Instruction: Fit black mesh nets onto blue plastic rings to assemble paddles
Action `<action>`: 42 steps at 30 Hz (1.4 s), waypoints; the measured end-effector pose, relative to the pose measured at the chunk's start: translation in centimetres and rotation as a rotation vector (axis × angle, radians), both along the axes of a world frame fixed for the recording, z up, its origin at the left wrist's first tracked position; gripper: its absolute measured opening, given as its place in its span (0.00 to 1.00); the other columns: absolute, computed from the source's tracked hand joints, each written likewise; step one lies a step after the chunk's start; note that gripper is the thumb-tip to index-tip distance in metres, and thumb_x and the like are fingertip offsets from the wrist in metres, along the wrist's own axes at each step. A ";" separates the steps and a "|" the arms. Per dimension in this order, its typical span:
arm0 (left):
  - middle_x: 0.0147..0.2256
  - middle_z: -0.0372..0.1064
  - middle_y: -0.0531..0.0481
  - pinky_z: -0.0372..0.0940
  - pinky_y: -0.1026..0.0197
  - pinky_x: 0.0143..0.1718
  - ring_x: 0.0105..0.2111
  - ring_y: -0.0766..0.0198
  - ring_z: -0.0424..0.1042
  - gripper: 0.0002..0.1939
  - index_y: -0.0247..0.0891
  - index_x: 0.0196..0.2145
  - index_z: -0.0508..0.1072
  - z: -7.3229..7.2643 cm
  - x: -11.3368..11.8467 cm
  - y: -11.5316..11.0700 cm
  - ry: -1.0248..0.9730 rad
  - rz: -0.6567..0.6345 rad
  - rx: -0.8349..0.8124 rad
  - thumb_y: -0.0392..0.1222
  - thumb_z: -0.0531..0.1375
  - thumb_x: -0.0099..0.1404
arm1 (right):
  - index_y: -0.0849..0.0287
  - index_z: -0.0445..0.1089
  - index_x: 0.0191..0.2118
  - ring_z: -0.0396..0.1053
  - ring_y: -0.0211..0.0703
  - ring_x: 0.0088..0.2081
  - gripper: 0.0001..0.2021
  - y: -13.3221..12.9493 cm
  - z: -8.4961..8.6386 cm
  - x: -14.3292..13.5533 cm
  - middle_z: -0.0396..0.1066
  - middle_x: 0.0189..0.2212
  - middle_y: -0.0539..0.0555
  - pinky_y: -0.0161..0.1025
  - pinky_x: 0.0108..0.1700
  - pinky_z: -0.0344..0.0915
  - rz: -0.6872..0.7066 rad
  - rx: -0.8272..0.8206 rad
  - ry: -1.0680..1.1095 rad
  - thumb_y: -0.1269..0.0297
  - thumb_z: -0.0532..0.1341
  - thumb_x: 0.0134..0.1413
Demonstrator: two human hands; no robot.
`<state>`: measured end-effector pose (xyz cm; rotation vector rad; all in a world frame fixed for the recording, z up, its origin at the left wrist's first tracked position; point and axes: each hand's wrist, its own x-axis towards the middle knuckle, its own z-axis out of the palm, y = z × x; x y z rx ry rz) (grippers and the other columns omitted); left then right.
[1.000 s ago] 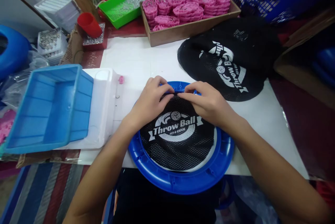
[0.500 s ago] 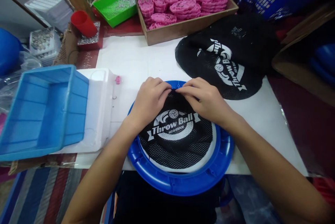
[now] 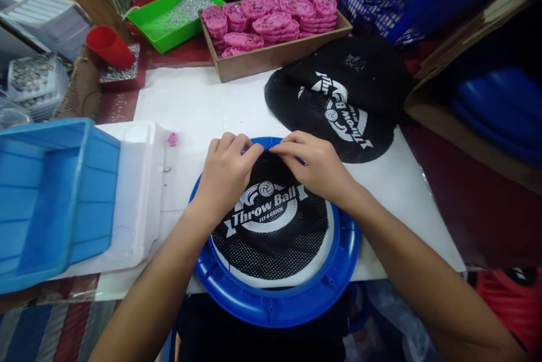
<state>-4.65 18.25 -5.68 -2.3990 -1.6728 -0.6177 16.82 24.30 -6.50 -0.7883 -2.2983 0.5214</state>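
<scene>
A blue plastic ring [image 3: 271,311] lies in front of me, its near side reaching past the table edge. Inside it is a round black mesh net [image 3: 275,243] printed "Throw Ball", with white paper showing around its near border. At the ring's far side, my left hand [image 3: 231,173] pinches the net's edge between thumb and fingers. Close beside it, my right hand [image 3: 311,161] pinches the same edge, fingertips almost meeting the left ones. The fingertips partly cover the edge there. More black nets [image 3: 339,102] are piled behind my right hand.
A wooden box [image 3: 279,54] of stacked pink plastic pieces stands at the back. Left of it are a green tray [image 3: 156,23] of small metal parts and a red cup [image 3: 110,48]. A light-blue bin [image 3: 91,198] sits at the left, a blue basket [image 3: 381,0] at the back right.
The view has shifted, so the surroundings appear farther left. Both hands keep their pinch at the ring's far side, and the net looks almost the same.
</scene>
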 end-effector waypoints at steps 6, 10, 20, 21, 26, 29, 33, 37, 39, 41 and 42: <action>0.41 0.76 0.44 0.60 0.49 0.39 0.41 0.51 0.68 0.15 0.42 0.44 0.78 0.3 -0.2 0.0 -0.004 -0.036 0.011 0.27 0.55 0.74 | 0.52 0.83 0.49 0.77 0.47 0.42 0.16 -0.3 0.1 -0.2 0.78 0.43 0.56 0.43 0.42 0.72 -0.077 0.027 -0.078 0.74 0.58 0.71; 0.41 0.76 0.44 0.60 0.50 0.39 0.39 0.52 0.68 0.16 0.42 0.43 0.79 0.2 -0.2 0.0 -0.001 -0.033 0.027 0.27 0.54 0.74 | 0.52 0.83 0.50 0.76 0.47 0.42 0.16 -0.4 0.1 -0.4 0.77 0.42 0.56 0.42 0.41 0.72 -0.091 0.028 -0.082 0.74 0.58 0.71; 0.41 0.77 0.44 0.59 0.51 0.38 0.39 0.52 0.68 0.13 0.41 0.43 0.80 -0.2 -0.3 0.1 0.042 -0.034 0.052 0.28 0.56 0.75 | 0.56 0.82 0.51 0.76 0.48 0.41 0.16 -0.6 0.3 -0.6 0.76 0.43 0.58 0.43 0.42 0.73 -0.062 0.011 -0.116 0.75 0.57 0.71; 0.41 0.77 0.44 0.59 0.51 0.38 0.39 0.52 0.68 0.13 0.41 0.43 0.80 -0.2 -0.3 0.1 0.044 -0.033 0.053 0.28 0.57 0.75 | 0.56 0.82 0.51 0.76 0.48 0.41 0.16 -0.6 0.3 -0.6 0.76 0.43 0.58 0.43 0.42 0.73 -0.067 0.001 -0.118 0.75 0.57 0.72; 0.41 0.77 0.45 0.60 0.51 0.38 0.39 0.52 0.68 0.14 0.42 0.44 0.80 -0.3 -0.3 0.1 0.043 -0.023 0.022 0.28 0.57 0.75 | 0.55 0.81 0.51 0.75 0.48 0.41 0.16 -0.7 0.2 -0.8 0.75 0.42 0.58 0.43 0.40 0.73 -0.084 0.007 -0.127 0.73 0.56 0.73; 0.41 0.76 0.44 0.60 0.51 0.38 0.39 0.53 0.68 0.14 0.42 0.44 0.80 -0.3 -0.3 0.1 0.037 -0.022 0.009 0.28 0.57 0.74 | 0.56 0.81 0.51 0.75 0.49 0.41 0.16 -0.8 0.2 -0.8 0.75 0.43 0.59 0.43 0.40 0.73 -0.082 0.018 -0.146 0.75 0.56 0.72; 0.41 0.75 0.44 0.60 0.51 0.39 0.40 0.52 0.68 0.15 0.42 0.44 0.80 -0.3 -0.3 0.1 0.026 -0.020 -0.023 0.27 0.55 0.74 | 0.57 0.81 0.51 0.74 0.49 0.41 0.18 -0.7 0.3 -0.8 0.74 0.43 0.59 0.43 0.39 0.72 -0.069 0.029 -0.173 0.77 0.55 0.69; 0.41 0.74 0.43 0.61 0.51 0.38 0.40 0.52 0.67 0.17 0.41 0.45 0.80 -0.2 -0.3 0.1 0.063 -0.040 -0.027 0.26 0.53 0.74 | 0.56 0.80 0.51 0.73 0.49 0.41 0.20 -0.7 0.1 -0.8 0.73 0.42 0.59 0.43 0.39 0.72 -0.057 0.034 -0.186 0.80 0.54 0.67; 0.41 0.74 0.42 0.61 0.51 0.38 0.39 0.52 0.67 0.17 0.40 0.45 0.80 -0.1 -0.3 0.1 0.097 -0.050 -0.016 0.25 0.53 0.74 | 0.57 0.80 0.50 0.73 0.49 0.41 0.20 -0.7 0.0 -0.8 0.73 0.42 0.59 0.43 0.40 0.73 -0.057 0.038 -0.177 0.80 0.54 0.67; 0.41 0.73 0.42 0.61 0.51 0.38 0.39 0.52 0.66 0.17 0.39 0.45 0.80 -0.1 -0.3 0.0 0.118 -0.056 -0.004 0.25 0.53 0.74 | 0.58 0.80 0.50 0.73 0.49 0.40 0.20 -0.6 -0.1 -0.8 0.72 0.42 0.59 0.44 0.40 0.73 -0.056 0.045 -0.168 0.81 0.53 0.66; 0.41 0.73 0.42 0.61 0.51 0.38 0.39 0.52 0.66 0.17 0.38 0.45 0.80 -0.1 -0.3 0.0 0.123 -0.058 -0.001 0.25 0.52 0.74 | 0.59 0.80 0.50 0.73 0.49 0.40 0.20 -0.6 -0.1 -0.8 0.72 0.42 0.59 0.44 0.40 0.73 -0.054 0.047 -0.166 0.81 0.53 0.66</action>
